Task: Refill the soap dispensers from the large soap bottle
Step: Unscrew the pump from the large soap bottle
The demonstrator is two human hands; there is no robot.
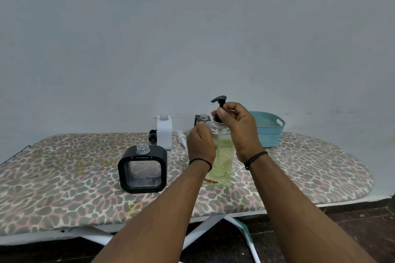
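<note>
The large soap bottle [221,160] stands upright at the frame's center on the leopard-print board [64,188], its black pump [220,104] pointing left. The left hand [201,147] grips its shoulder; the right hand [237,126] pinches the pump collar. 1 black dispenser [142,171] stands open-necked at left, a white dispenser [164,130] behind, a teal basket [268,128] at right.
</note>
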